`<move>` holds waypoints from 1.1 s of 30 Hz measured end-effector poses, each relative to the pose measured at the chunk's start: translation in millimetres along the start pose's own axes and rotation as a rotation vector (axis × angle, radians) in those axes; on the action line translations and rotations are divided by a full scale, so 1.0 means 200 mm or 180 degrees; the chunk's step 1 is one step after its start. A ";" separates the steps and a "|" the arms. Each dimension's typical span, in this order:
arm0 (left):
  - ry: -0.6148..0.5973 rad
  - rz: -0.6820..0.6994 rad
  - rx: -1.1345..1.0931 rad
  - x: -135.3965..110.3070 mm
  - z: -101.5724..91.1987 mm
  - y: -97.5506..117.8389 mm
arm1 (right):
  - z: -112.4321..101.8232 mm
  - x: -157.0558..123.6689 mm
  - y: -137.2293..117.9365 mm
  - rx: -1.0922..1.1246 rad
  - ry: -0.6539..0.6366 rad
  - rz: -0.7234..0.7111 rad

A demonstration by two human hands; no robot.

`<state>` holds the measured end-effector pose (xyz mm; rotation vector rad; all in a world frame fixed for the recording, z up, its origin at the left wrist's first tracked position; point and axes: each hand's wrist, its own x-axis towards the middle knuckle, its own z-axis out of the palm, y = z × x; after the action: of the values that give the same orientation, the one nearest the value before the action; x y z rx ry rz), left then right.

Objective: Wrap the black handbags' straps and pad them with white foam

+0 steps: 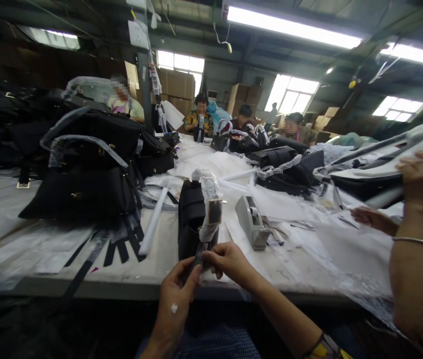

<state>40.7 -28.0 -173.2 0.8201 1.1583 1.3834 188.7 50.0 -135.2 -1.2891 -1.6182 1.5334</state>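
Note:
A small black handbag (191, 212) stands on the table edge in front of me, its end turned toward me. Clear wrapping covers its raised handle (209, 187), and a gold-rimmed buckle (213, 212) shows through. Low at the near end of the bag, my left hand (176, 294) is closed with thumb and fingers on a short black strap (198, 255). From the other side my right hand (230, 262) pinches the same strap near its upper part. The fingers hide part of the strap.
Left of the bag lie a white tube (153, 222), black strips (121, 244) and a larger black bag (80, 194). A grey tape dispenser (251, 219) stands to the right. A co-worker's arm (421, 249) reaches in at far right, by a white-covered bag. Several people sit across the table.

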 end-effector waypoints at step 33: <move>-0.0231 -0.0732 -0.0724 -0.02 0.03 0.06 | 0.12 0.04 0.08 0.0749 -0.0016 -0.0269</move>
<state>43.6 -28.9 -159.1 0.5526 0.9848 1.2562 168.2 45.1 -156.7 -1.0776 -1.4269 1.6205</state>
